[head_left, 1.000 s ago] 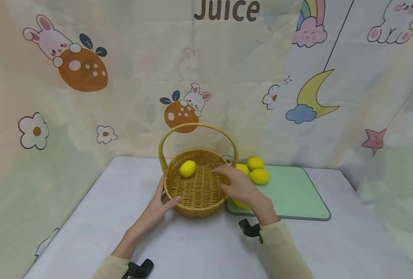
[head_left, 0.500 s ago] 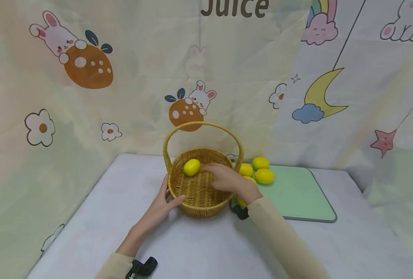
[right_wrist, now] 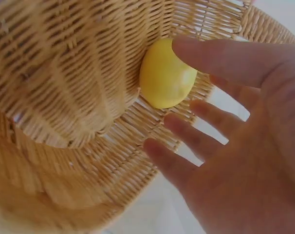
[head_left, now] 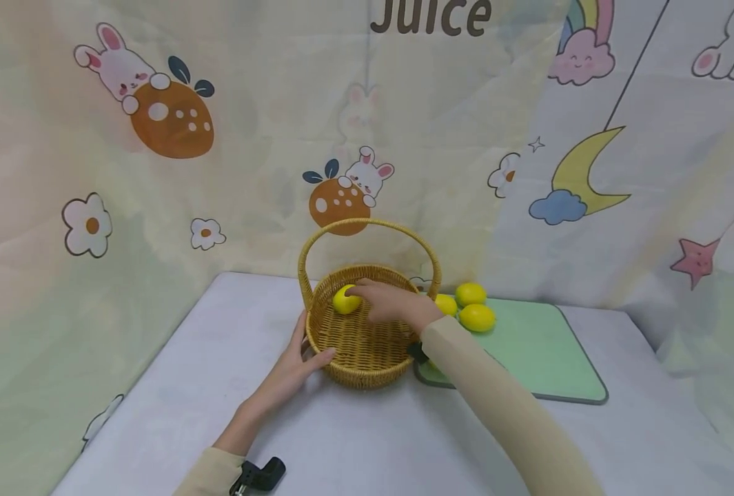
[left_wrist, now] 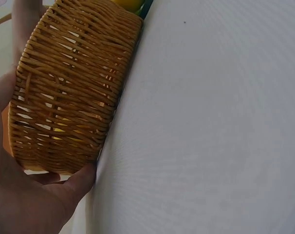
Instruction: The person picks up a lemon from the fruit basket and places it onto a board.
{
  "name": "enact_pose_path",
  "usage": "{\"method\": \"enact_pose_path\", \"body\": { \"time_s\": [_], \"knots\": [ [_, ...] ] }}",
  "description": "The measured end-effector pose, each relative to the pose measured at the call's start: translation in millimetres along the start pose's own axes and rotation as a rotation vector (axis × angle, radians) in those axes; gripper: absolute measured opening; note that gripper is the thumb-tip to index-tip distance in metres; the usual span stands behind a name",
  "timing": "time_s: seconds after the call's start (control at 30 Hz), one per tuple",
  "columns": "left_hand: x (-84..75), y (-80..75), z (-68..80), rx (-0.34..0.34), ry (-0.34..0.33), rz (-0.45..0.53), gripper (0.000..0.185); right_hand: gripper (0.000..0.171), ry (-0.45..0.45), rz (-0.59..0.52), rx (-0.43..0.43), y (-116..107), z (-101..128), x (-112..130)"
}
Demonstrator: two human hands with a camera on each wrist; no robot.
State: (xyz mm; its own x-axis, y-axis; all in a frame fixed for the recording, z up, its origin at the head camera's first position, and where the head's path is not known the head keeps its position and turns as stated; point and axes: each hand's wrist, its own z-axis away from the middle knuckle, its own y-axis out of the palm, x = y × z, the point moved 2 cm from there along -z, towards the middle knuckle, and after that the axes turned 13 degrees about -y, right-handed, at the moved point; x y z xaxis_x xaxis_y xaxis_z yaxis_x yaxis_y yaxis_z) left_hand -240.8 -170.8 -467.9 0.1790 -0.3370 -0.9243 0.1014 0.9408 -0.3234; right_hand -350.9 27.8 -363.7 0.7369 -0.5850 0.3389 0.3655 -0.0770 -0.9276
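Note:
A round wicker basket (head_left: 363,377) with a tall hoop handle stands on the white table, its open top tilted toward me. My left hand (head_left: 292,362) grips the basket's left side, thumb over the front rim; in the left wrist view its fingers (left_wrist: 82,180) rest at the woven wall. Inside, against the back left wall, lies one yellow lemon (head_left: 342,302). My right hand (head_left: 388,303) reaches into the basket beside this lemon. In the right wrist view the thumb overlaps the lemon (right_wrist: 162,80), while the other fingers (right_wrist: 181,134) are spread and extended, not curled round it.
Right of the basket lies a green cutting board (head_left: 534,355) bearing several more lemons (head_left: 477,317), partly hidden by the right arm. A printed cloth (head_left: 249,138) hangs right behind the table. Above the basket arches its handle (head_left: 369,222).
My right hand has moved left and deeper into the basket, up to the lemon. The left hand keeps its hold on the basket, and the whole head view has shifted slightly.

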Motion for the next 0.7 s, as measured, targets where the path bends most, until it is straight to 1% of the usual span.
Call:
{"method": "enact_pose_path", "body": {
  "time_s": [0.17,0.37,0.5,0.57,0.63,0.7],
  "knots": [
    [0.8,0.1,1.0,-0.004,-0.015,-0.010,0.096,0.070,0.015,0.024,0.049,-1.2,-9.2,6.0],
    [1.9,3.0,0.4,0.003,-0.007,-0.001,0.096,0.073,0.010,0.027,0.057,5.4,-20.4,5.5],
    [2.2,3.3,0.8,0.001,-0.003,0.004,0.099,0.071,0.011,0.056,0.037,4.2,-23.7,6.9],
    [2.1,2.6,1.1,-0.004,0.000,0.005,0.100,0.067,0.019,0.069,0.029,2.3,-24.6,9.1],
    [2.1,1.6,1.0,-0.005,0.003,0.006,0.099,0.064,0.034,0.055,0.038,1.6,-25.3,11.6],
    [2.4,0.5,0.8,-0.008,0.002,0.004,0.099,0.060,0.042,0.036,0.065,2.8,-25.7,14.4]
  ]
}}
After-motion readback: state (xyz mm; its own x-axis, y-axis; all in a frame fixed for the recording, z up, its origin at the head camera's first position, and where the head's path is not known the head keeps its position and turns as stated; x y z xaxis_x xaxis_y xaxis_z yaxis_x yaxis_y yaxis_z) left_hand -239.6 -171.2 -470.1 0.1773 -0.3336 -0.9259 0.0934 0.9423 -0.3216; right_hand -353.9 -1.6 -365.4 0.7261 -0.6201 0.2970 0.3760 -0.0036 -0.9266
